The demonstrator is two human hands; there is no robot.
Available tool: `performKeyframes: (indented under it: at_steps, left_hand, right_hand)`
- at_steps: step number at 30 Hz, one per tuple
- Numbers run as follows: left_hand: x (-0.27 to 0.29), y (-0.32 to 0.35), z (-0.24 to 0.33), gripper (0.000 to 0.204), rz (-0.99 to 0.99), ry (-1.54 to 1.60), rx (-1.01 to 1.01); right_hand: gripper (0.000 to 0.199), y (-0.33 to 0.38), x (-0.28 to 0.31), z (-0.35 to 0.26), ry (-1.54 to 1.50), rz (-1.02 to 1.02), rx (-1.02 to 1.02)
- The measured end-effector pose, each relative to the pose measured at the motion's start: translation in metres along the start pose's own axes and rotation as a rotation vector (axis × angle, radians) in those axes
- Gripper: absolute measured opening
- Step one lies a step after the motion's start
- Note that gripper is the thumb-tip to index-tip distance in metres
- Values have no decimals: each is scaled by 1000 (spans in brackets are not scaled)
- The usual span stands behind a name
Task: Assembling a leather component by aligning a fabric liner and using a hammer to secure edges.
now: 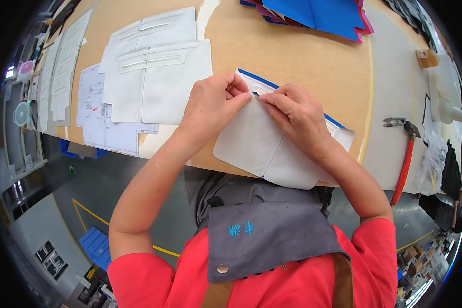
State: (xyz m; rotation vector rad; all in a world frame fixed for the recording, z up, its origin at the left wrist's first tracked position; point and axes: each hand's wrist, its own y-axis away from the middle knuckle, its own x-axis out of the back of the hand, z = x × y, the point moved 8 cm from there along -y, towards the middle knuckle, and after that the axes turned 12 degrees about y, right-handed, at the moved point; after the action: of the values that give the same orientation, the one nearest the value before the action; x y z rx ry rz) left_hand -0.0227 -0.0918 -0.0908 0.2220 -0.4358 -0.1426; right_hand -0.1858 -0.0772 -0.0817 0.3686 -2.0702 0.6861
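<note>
A white, leather-like flat panel with rounded near corners lies aslant on the brown tabletop, its near edge reaching slightly past the table's front edge. A narrow blue strip runs along its far edge, partly covered, and a thin dark line crosses its face toward the near edge.

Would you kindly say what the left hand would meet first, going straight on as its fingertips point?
The left hand would probably meet the small dark piece first, with the right hand just beyond it; depth is unclear.
</note>
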Motion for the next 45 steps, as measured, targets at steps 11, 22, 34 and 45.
performKeyframes:
  at_steps: [11,22,34,45]
  left_hand:
    - [-4,-10,-12,16,-97,158,196]
    - [-7,-18,-15,19,-130,108,316]
    - [-6,-17,-18,22,-150,223,402]
    - [-21,44,10,39,84,-336,-640]
  right_hand:
    - [36,6,0,-10,171,50,255]
    - [34,11,1,-26,298,102,379]
    - [44,16,-5,-24,298,73,361]
    - [31,10,2,-24,283,68,354]
